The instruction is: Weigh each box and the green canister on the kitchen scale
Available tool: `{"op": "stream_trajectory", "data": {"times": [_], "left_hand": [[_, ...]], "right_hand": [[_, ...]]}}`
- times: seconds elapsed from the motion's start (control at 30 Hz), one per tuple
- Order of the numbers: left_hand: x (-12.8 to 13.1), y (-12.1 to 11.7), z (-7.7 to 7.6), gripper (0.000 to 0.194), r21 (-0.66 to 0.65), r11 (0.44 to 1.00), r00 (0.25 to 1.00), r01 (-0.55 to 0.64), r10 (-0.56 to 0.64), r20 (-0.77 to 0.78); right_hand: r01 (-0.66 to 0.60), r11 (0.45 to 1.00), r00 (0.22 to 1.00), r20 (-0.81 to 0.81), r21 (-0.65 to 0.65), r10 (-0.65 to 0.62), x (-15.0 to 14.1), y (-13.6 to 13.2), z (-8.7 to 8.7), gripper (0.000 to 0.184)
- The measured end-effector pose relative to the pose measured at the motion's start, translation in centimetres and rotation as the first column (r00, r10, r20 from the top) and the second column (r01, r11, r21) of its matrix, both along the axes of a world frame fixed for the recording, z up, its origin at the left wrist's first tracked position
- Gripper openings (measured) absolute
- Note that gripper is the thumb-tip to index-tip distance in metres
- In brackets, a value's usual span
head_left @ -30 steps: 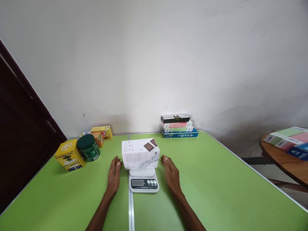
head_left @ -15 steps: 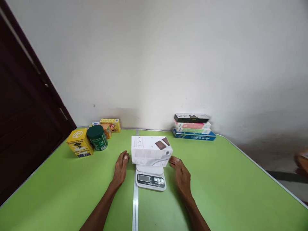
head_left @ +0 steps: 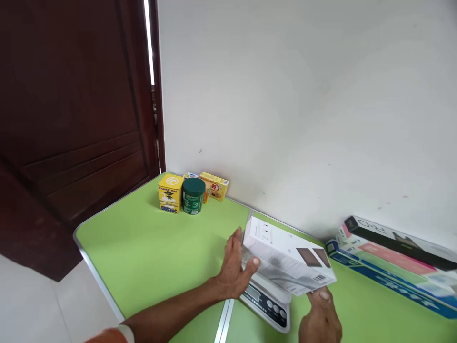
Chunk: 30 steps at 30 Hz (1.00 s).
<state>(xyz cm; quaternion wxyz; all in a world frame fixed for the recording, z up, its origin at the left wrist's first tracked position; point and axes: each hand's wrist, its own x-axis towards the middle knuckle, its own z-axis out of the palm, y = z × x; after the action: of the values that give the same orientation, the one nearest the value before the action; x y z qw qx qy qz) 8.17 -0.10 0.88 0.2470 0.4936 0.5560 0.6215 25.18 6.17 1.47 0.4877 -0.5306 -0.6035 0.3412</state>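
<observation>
A white carton [head_left: 285,247] with brown squares printed on it is tilted over the white kitchen scale [head_left: 267,307]. My left hand [head_left: 233,271] grips its left end, thumb on the near face and fingers along the side. At the lower right corner my right hand [head_left: 321,314] holds the other end, its fingers partly hidden. The scale's display and round buttons show below the carton; its weighing plate is mostly covered. Whether the carton still touches the plate I cannot tell.
At the back left of the green table [head_left: 153,252] stand a yellow box [head_left: 170,194], a dark green canister [head_left: 193,196] and a yellow carton [head_left: 215,186]. Long boxes [head_left: 396,264] lie stacked on the right against the wall. A dark red door [head_left: 71,105] is at left.
Both hands have closed in from beside the carton and now grip its two ends. The view has turned to the left, showing more of the door.
</observation>
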Motion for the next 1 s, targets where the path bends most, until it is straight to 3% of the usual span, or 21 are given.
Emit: {"op": "stream_trajectory", "data": {"times": [0.1, 0.2, 0.3, 0.37, 0.53, 0.63, 0.83, 1.0], "left_hand": [[1.0, 0.2, 0.8, 0.092, 0.071, 0.997, 0.995, -0.018, 0.011, 0.098], [0.8, -0.7, 2.3, 0.087, 0.139, 0.989, 0.982, -0.047, 0.021, 0.186], [-1.3, -2.5, 3.7, 0.082, 0.184, 0.976, 0.968, -0.115, 0.069, 0.241], [-3.8, -4.0, 4.0, 0.082, 0.154, 0.963, 0.95, -0.222, 0.178, 0.258], [-12.1, -7.8, 2.0, 0.086, -0.024, 0.845, 0.835, -0.535, 0.532, 0.142], [-16.9, -9.5, 0.3, 0.082, -0.062, 0.764, 0.761, -0.642, 0.645, 0.064], [-23.3, -10.3, -0.7, 0.085, -0.145, 0.694, 0.708, -0.705, 0.7, -0.089], [-24.2, -10.0, -0.3, 0.09, -0.203, 0.695, 0.724, -0.69, 0.669, -0.17]], "right_hand": [[0.057, 0.997, 0.997, 0.046, -0.045, -0.055, -0.7, -0.6, 1.1, 0.073], [0.042, 0.999, 0.996, 0.084, -0.01, -0.041, -1.6, -1.6, 2.5, 0.072], [-0.045, 0.998, 0.997, 0.071, 0.048, 0.042, -4.1, -3.3, 3.5, 0.073], [-0.147, 0.988, 0.989, 0.025, 0.046, 0.146, -7.0, -4.4, 3.6, 0.075], [-0.473, 0.881, 0.872, -0.141, -0.005, 0.468, -16.3, -6.7, 1.8, 0.074], [-0.591, 0.806, 0.782, -0.229, 0.022, 0.58, -21.3, -7.6, 0.0, 0.072], [-0.647, 0.761, 0.723, -0.276, 0.051, 0.633, -26.9, -7.7, -1.8, 0.08], [-0.639, 0.763, 0.727, -0.249, 0.094, 0.64, -27.7, -7.3, -1.3, 0.085]]}}
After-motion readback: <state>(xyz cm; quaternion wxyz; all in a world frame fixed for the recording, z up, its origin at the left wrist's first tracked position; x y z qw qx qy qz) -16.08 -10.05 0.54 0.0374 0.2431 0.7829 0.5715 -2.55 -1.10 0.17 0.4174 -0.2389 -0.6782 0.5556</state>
